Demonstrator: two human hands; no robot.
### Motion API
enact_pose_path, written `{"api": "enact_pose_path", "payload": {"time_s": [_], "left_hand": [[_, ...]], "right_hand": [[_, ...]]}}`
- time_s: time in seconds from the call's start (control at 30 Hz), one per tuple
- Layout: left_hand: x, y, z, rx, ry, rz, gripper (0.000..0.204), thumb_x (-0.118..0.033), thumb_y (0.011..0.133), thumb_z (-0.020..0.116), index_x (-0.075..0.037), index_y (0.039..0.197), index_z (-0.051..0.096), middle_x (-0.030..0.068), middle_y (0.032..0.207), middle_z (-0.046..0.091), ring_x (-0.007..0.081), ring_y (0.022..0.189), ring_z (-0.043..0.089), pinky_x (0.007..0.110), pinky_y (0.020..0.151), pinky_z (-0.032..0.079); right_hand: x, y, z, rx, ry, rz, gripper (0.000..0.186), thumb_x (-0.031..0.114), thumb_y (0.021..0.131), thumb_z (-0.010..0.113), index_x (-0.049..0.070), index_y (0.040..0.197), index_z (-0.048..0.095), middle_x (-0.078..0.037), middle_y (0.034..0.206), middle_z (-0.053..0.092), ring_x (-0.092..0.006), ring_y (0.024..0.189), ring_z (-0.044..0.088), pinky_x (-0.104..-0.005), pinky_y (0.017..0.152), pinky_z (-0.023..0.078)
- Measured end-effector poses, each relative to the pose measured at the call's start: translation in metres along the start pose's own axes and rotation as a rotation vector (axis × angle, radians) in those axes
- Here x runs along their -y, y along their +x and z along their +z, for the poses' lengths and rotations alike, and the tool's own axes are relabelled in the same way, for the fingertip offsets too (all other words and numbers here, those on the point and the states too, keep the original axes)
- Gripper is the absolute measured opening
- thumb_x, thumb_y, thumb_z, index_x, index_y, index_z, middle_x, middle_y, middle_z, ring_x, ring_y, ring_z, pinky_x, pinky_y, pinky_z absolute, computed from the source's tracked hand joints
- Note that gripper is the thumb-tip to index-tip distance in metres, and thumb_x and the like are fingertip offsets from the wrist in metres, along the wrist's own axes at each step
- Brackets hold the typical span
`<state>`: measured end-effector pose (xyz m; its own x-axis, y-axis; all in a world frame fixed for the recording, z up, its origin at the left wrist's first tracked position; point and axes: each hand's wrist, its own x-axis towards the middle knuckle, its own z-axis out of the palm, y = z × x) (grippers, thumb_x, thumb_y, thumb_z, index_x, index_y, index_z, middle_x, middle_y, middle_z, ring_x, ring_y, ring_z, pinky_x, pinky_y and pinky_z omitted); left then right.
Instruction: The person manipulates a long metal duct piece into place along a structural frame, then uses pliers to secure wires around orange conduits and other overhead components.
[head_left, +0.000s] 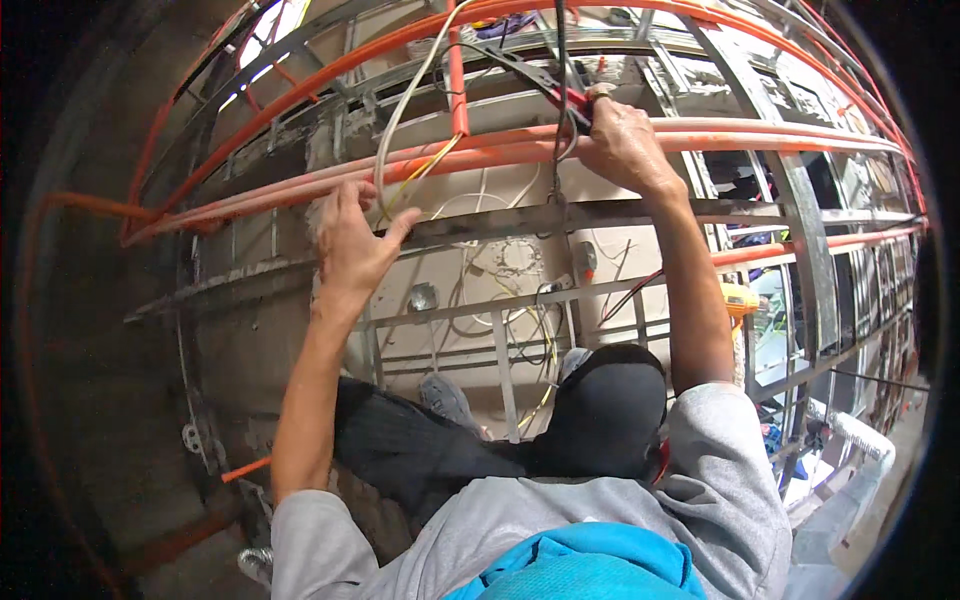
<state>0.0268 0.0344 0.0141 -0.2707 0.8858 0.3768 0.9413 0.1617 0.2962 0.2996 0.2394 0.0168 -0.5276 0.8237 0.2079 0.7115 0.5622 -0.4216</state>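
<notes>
My left hand lies against a pair of orange conduits, thumb spread away from the fingers, with nothing held that I can see. Close to its fingertips, a white cable and a yellow wire hang past the conduits. Farther right, my right hand is closed around red-and-black-handled pliers, above the same conduits. Their dark jaws point up and left, toward a short upright orange conduit. Dark cables hang beside the pliers and partly cross them.
A metal bar runs across just below the conduits, part of a frame of metal studs. Loose wires hang lower down. A yellow tool sits by the frame at right. My shoes are below.
</notes>
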Motion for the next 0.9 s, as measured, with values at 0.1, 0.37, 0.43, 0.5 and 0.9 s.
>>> {"api": "enact_pose_path", "payload": {"time_s": [0.1,0.37,0.43,0.5,0.9], "left_hand": [[0.037,-0.010,0.008,0.377,0.117,-0.161,0.058,-0.054,0.093,0.059,0.000,0.116,0.064,0.0200,0.096,0.070,0.0344,0.109,0.064,0.046,0.087,0.049],[0.058,-0.004,0.019,0.266,-0.357,-0.166,0.032,-0.027,0.101,0.054,-0.001,0.118,0.063,0.0204,0.095,0.071,0.0343,0.087,0.070,0.045,0.078,0.050],[0.059,0.003,0.004,0.151,-0.486,-0.244,0.024,-0.018,0.101,0.051,-0.001,0.114,0.061,0.0208,0.091,0.069,0.0327,0.087,0.070,0.044,0.073,0.050],[0.042,0.030,-0.014,0.079,-0.334,-0.097,0.022,-0.016,0.100,0.050,-0.001,0.112,0.060,0.0218,0.092,0.069,0.0356,0.087,0.070,0.047,0.072,0.050],[-0.021,0.171,-0.046,0.306,0.585,0.218,0.023,-0.004,0.094,0.045,-0.005,0.117,0.044,0.0301,0.094,0.068,0.0488,0.094,0.066,0.060,0.078,0.052]], "right_hand": [[0.008,0.004,0.000,0.003,0.072,-0.024,0.043,0.035,0.084,0.070,-0.003,0.101,0.058,-0.028,0.091,0.067,-0.0456,0.095,0.064,-0.0523,0.086,0.048],[0.005,0.007,0.005,0.002,0.000,-0.043,0.046,0.037,0.084,0.068,-0.003,0.103,0.057,-0.027,0.092,0.069,-0.0431,0.097,0.066,-0.0503,0.088,0.048],[0.003,0.007,0.009,0.033,0.023,-0.034,0.048,0.040,0.085,0.068,-0.003,0.102,0.056,-0.029,0.092,0.067,-0.0452,0.098,0.064,-0.0510,0.088,0.047],[0.000,0.008,0.009,-0.019,0.007,-0.050,0.048,0.039,0.083,0.069,-0.003,0.102,0.056,-0.030,0.092,0.067,-0.0457,0.096,0.064,-0.0519,0.087,0.048],[0.000,0.004,0.011,-0.061,0.011,-0.048,0.035,0.021,0.078,0.064,-0.004,0.101,0.053,-0.030,0.091,0.067,-0.0467,0.094,0.065,-0.0526,0.088,0.048]]}}
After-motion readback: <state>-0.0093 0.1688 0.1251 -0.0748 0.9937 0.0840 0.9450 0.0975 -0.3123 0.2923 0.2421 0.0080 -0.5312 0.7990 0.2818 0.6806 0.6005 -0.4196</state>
